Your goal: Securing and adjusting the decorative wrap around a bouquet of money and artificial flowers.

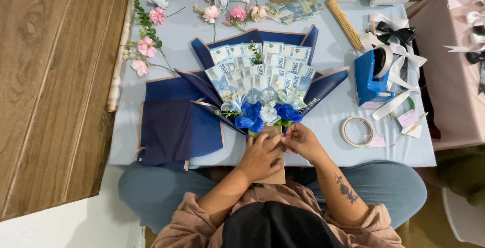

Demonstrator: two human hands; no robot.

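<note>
Head view, lower centre: left hand clamped on brown paper-wrapped bouquet handle; right hand fingers pinched together just beside blue fabric roses.

Three blue roses, two tape rolls

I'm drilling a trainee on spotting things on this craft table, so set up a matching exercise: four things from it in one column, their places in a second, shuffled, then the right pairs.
Things:
1. tape dispenser
2. pink flowers
3. tape roll
4. wooden sticks

Places:
A. far edge of the table, right of the loose banknotes
B. left of the bouquet
C. flat on the cloth, right of the right hand
D. right of the bouquet, among ribbons

Pairs: 1-D, 2-B, 3-C, 4-A
</note>
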